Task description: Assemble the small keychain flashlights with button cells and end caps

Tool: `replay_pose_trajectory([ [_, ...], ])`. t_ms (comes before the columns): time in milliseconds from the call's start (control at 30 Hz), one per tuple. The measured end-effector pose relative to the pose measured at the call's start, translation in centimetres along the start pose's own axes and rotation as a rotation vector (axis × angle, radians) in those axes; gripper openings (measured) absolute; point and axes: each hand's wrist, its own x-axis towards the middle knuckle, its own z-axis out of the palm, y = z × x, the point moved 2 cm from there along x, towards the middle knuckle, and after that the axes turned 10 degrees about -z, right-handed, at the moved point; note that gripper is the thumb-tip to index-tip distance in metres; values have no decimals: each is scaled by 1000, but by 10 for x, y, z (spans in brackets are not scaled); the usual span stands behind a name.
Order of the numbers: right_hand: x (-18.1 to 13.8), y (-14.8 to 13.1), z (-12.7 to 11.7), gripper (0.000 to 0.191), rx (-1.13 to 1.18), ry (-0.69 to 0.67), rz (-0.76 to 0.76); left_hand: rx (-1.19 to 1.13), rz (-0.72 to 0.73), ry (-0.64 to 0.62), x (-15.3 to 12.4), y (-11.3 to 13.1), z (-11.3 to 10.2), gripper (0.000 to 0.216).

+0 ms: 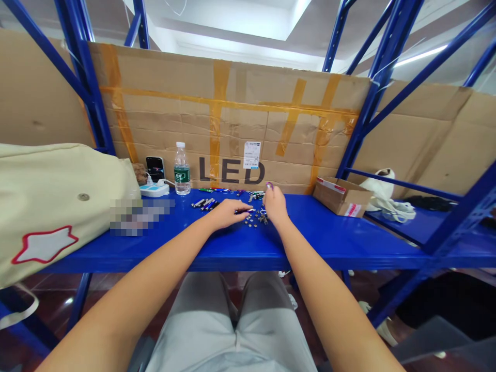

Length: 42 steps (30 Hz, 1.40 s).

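My left hand (228,214) is closed on a slim dark tube (250,210), its tip pointing right. My right hand (276,204) is raised beside it, fingers pinched on a small purple piece (269,185) whose kind is too small to make out. Under and between my hands lie several small round metal discs (251,222), like button cells, with a little heap of metal clips (264,219) close to my right hand. A group of short metallic tubes (204,204) lies left of my left hand. Farther back are a row of coloured tubes (220,190) and small metal parts (256,196).
A blue metal table (174,243) carries a water bottle (182,173), a power strip (155,189) and a propped phone (155,168). At left sits a cream bag (58,191); at right, an open cardboard box (341,196). Cardboard (163,124) walls the back between blue posts.
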Motion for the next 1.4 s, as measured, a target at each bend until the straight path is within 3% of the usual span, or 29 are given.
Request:
replay_pose_trajectory([
  [100, 6, 13, -19, 34, -72, 119, 116, 10, -31, -7, -2, -1, 0, 29],
  [167, 7, 22, -28, 35, -190, 15, 194, -3, -77, 58, -2, -2, -4, 29],
  [333, 3, 39, -34, 40, -445, -441, 395, 5, -81, 101, -1, -6, -9, 26],
  [400, 1, 43, -36, 43, -492, -502, 433, 13, -80, 94, -1, -7, -9, 26],
  [500, 1, 44, -38, 45, -512, -488, 453, 20, -81, 100, -1, -7, -9, 25],
  [567, 3, 42, -36, 45, -474, -448, 402, 21, -77, 103, 0, -6, -9, 25],
  [800, -2, 8, 2, 49, 33, -474, -63, 46, 9, 58, 1, -4, -7, 21],
  [1033, -11, -7, 15, 42, 241, -641, -40, 200, 125, 112, 2, -5, -6, 14],
  [1400, -8, -1, 17, 39, 386, -592, 39, 353, 250, 233, 1, 1, -4, 17],
])
